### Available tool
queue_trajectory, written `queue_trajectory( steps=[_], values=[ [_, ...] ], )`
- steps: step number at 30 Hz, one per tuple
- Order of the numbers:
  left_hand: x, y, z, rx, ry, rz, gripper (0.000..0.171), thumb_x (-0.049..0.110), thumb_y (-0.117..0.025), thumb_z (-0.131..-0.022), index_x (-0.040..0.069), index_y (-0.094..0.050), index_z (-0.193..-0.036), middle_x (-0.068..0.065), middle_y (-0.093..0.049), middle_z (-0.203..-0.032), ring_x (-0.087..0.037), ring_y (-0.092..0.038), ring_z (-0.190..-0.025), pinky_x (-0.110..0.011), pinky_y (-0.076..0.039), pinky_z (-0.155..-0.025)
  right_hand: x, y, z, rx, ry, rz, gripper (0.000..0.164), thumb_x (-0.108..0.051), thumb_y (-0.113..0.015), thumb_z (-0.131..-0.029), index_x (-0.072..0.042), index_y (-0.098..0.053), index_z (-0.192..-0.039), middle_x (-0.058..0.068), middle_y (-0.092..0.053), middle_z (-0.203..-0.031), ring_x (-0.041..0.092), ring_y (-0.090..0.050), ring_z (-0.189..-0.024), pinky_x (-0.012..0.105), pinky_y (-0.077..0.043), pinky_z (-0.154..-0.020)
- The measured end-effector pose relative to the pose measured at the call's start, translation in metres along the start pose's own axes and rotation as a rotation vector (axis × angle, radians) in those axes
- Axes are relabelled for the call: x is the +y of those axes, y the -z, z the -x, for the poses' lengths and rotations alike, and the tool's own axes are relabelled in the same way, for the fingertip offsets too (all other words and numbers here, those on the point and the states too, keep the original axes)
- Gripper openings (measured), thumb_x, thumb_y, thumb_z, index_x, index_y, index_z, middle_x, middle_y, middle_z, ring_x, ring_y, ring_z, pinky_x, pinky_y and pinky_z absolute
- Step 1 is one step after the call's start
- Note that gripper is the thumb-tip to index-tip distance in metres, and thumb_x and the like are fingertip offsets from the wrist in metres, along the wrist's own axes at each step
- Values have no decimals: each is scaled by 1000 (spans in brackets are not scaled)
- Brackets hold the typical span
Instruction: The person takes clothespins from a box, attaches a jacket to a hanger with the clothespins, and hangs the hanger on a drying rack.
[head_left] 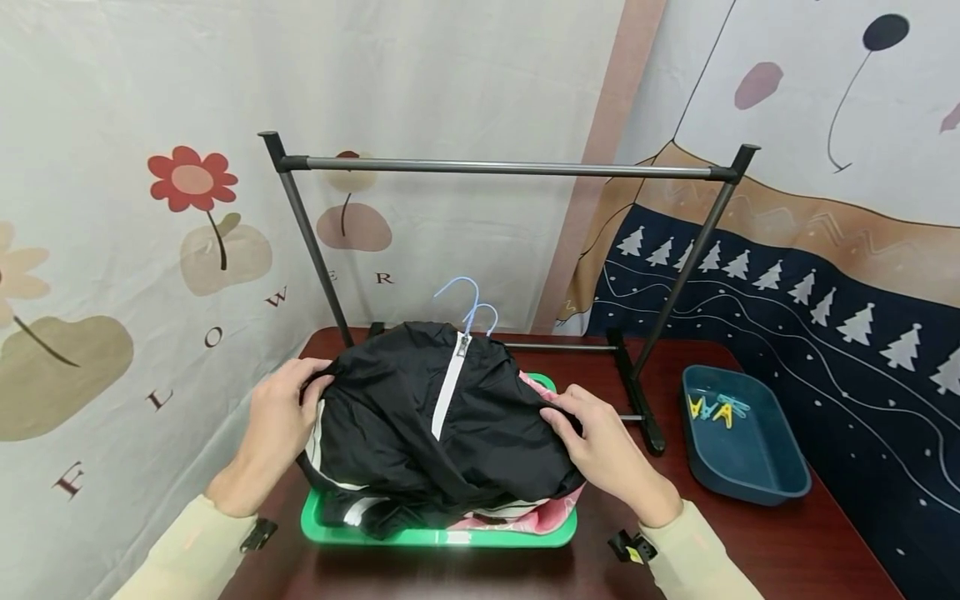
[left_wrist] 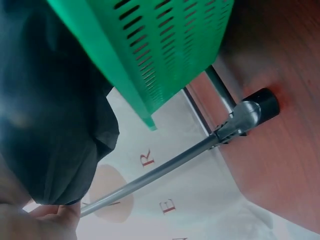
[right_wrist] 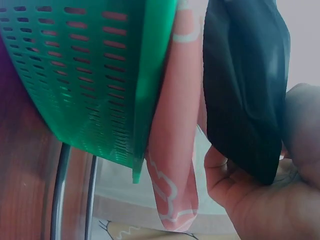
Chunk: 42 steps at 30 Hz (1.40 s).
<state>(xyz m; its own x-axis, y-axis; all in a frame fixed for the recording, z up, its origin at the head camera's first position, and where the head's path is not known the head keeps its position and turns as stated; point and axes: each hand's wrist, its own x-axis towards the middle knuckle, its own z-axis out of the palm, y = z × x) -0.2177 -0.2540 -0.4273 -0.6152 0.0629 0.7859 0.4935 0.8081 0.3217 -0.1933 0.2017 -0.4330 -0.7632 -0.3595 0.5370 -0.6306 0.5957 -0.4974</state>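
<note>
A black jacket with a white front zipper lies spread over a green basket. Two light-blue hanger hooks stick up at its collar. My left hand pinches the jacket's left side, and the left wrist view shows the black cloth bunched at the fingertips. On the other side my right hand pinches the edge between thumb and fingers, seen closely in the right wrist view. Pink patterned cloth hangs over the basket's rim below the jacket. Most of the basket's inside is hidden.
A garment rack with a grey metal bar and black feet stands behind the basket on the dark red table. To the right sits a blue tray holding several yellow and light-blue clips. Printed cloth hangs behind.
</note>
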Motion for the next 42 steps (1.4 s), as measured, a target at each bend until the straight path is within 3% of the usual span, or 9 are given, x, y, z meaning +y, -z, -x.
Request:
queue_trajectory(
  steps=[8, 12, 18, 21, 25, 28, 32, 36, 42],
  values=[
    [9, 7, -9, 71, -18, 10, 22, -6, -87, -99, 2, -85, -120, -17, -83, -104, -33, -78, -88, -34, -51, -83, 3, 4, -1, 120, 130, -23, 19, 2, -76, -109, -16, -76, -105, -4, -63, -94, 5, -56, -84, 25, -50, -76],
    [10, 11, -11, 89, -28, 31, 28, -5, -90, -97, 5, -87, -122, -15, -83, -104, -26, -74, -83, -20, -48, -81, 6, 8, -1, 146, 132, -40, 21, 4, -74, -109, -16, -75, -104, -3, -62, -95, 7, -57, -85, 22, -49, -78],
    [9, 18, -13, 98, -25, 65, 34, -6, -93, -92, 10, -89, -122, -11, -83, -99, -1, -66, -82, -6, -44, -80, 8, 16, -2, 171, 104, -49, 23, 4, -72, -111, -17, -75, -103, -4, -63, -96, 7, -59, -87, 20, -48, -81],
    [9, 21, -14, 78, -36, 55, 36, -6, -94, -91, 10, -88, -122, -10, -85, -101, -3, -71, -83, -4, -45, -82, 9, 20, -3, 189, 109, -48, 25, 6, -71, -110, -18, -75, -103, -4, -63, -96, 8, -59, -88, 21, -48, -82],
    [11, 27, -16, 22, -63, 25, 45, -2, -99, -86, 7, -85, -129, -10, -84, -107, -19, -74, -84, -8, -49, -81, 9, 26, -4, 198, 122, -58, 27, 9, -71, -109, -18, -75, -104, -3, -62, -96, 8, -58, -88, 21, -47, -80],
    [16, 31, -23, -35, -79, 30, 62, 2, -102, -83, 6, -79, -141, -12, -81, -115, -21, -67, -88, -14, -47, -82, 9, 30, -5, 198, 128, -70, 28, 10, -70, -108, -18, -75, -105, -3, -61, -97, 8, -57, -89, 21, -46, -80],
    [28, 34, -37, -107, -113, 77, 74, 6, -102, -86, 9, -72, -154, -15, -76, -131, -25, -69, -108, -14, -44, -97, 9, 34, -7, 204, 148, -86, 30, 12, -70, -107, -17, -74, -104, -3, -61, -96, 9, -56, -89, 22, -46, -78],
    [44, 34, -51, -153, -176, 80, 64, 8, -99, -91, 10, -74, -150, -13, -75, -130, -30, -73, -120, -16, -49, -109, 10, 36, -8, 192, 174, -99, 30, 14, -72, -105, -16, -73, -103, -2, -59, -97, 9, -56, -89, 22, -45, -78],
    [60, 28, -62, -159, -266, 22, 42, 9, -97, -93, 9, -81, -133, -8, -74, -111, -28, -74, -102, -43, -59, -88, 11, 37, -9, 174, 211, -115, 29, 16, -74, -101, -12, -74, -105, 1, -61, -102, 10, -58, -93, 21, -47, -82]
  ],
)
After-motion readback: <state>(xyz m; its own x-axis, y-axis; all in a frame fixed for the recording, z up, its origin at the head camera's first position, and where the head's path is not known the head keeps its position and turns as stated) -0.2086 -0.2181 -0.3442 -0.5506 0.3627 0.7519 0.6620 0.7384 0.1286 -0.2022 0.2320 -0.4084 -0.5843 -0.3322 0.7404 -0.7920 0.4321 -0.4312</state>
